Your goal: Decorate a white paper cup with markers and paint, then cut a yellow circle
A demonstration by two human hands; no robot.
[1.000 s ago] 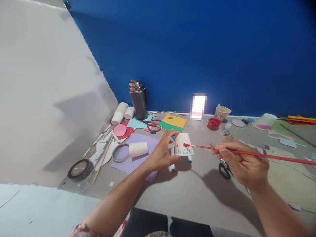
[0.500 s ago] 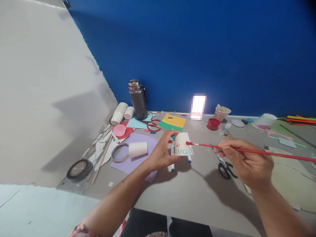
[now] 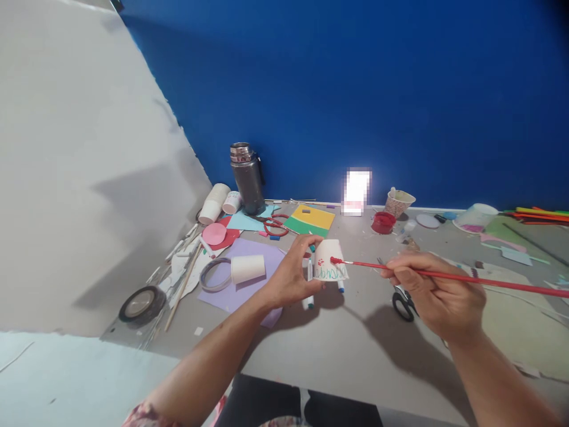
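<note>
My left hand (image 3: pixel 296 274) grips a white paper cup (image 3: pixel 326 252) that is upside down, thumb and fingers at its top and bottom edges. Green marks run along the cup's lower rim and small red dabs show on its side. A long red paintbrush (image 3: pixel 502 284) is pinched in my right hand (image 3: pixel 440 290); its red-coated tip is at the cup's side. Beneath the cup lie capped markers (image 3: pixel 310 284). Black-handled scissors (image 3: pixel 403 306) are partly hidden behind my right hand. An open pot of red paint (image 3: pixel 383 222) stands beyond.
On purple paper (image 3: pixel 240 290) lie a white cup (image 3: pixel 248 269) and a tape ring (image 3: pixel 208 283). A dark flask (image 3: pixel 248 184) stands at the back, near red-handled scissors (image 3: pixel 276 225). Black tape (image 3: pixel 141 304) sits at left. A patterned cup (image 3: pixel 399 203) and bright sticks (image 3: pixel 537 216) are at right.
My right hand and the paintbrush have shifted slightly left, so the tip is further left on the cup. My left hand still holds the cup in nearly the same place.
</note>
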